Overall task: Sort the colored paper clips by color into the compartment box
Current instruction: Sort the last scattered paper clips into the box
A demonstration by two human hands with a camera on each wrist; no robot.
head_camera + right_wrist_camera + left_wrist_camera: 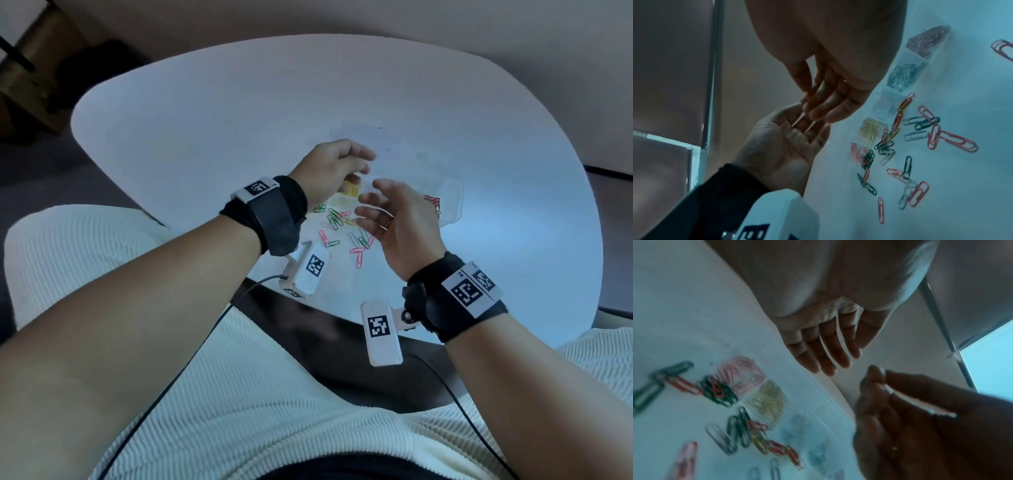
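A clear compartment box (452,205) lies on the white table (239,113), holding yellow clips (350,189) at its left end and red clips (432,202) at its right. Its row of filled compartments (898,74) also shows from the right wrist. Several loose paper clips (346,233), red, green, pink, yellow and silver, lie scattered in front of the box. My left hand (363,162) hovers over the box's left end with its fingers relaxed. My right hand (368,207) hovers just beside it, palm turned inward. Their fingertips nearly meet. I see no clip in either hand.
The table's near edge (329,308) runs just behind my wrists, with my lap in white ribbed cloth (239,394) below it. Black cables (191,363) trail from the wrist cameras. A dark wooden piece of furniture (30,68) stands at the far left.
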